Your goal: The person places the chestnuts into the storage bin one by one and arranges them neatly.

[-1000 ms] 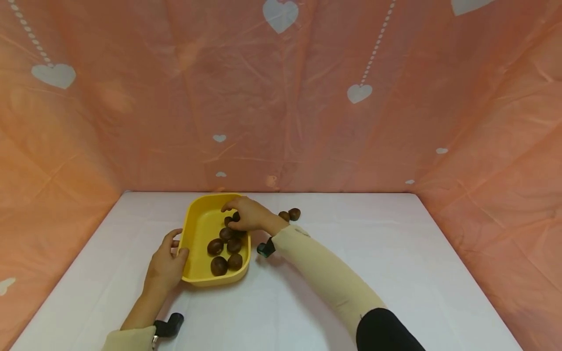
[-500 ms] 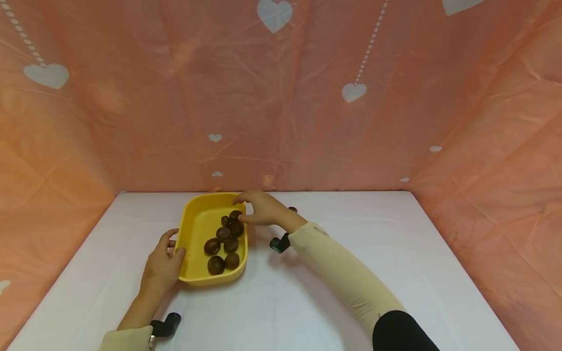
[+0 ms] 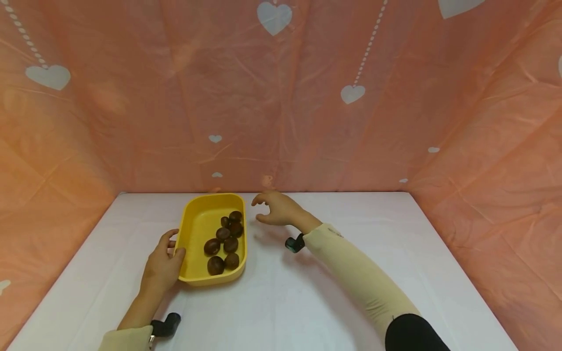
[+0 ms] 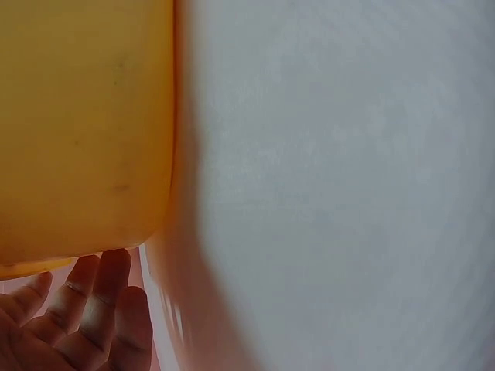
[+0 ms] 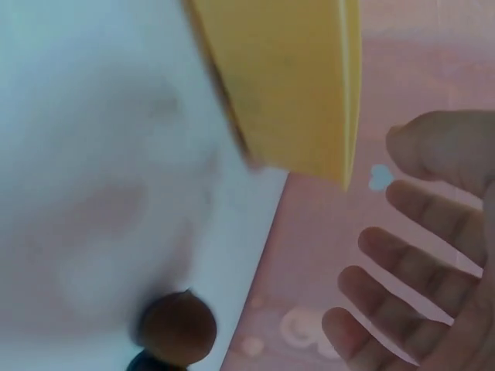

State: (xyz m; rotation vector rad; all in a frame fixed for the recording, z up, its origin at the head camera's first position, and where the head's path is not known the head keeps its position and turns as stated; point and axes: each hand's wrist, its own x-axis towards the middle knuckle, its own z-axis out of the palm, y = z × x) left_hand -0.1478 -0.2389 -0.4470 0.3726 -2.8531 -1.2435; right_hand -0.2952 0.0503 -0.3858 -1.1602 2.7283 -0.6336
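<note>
A yellow tray [image 3: 210, 282] stands on the table in the head view, with several brown chestnuts [image 3: 212, 246] gathered mostly along its right side. My left hand [image 3: 161, 268] holds the tray's left side, thumb at the rim. The left wrist view shows its fingers [image 4: 108, 286] against the outer wall. To the right of the tray, near the back of the table, my right hand [image 3: 281, 208] hovers with nothing in it, fingers spread from the thumb. Below it in the right wrist view lies a chestnut [image 5: 179, 328] touching a darker one; the arm hides both in the head view.
A white cloth [image 3: 281, 302] covers the table. Orange-pink curtains [image 3: 298, 146] with pale hearts rise at the back and both sides. Each wrist carries a small dark camera, such as the one [image 3: 166, 325] at the left.
My right hand has left the inside of the tray and moved right, past its rim, over the loose chestnuts. The chestnuts in the tray lie uncovered. My left hand stays on the tray.
</note>
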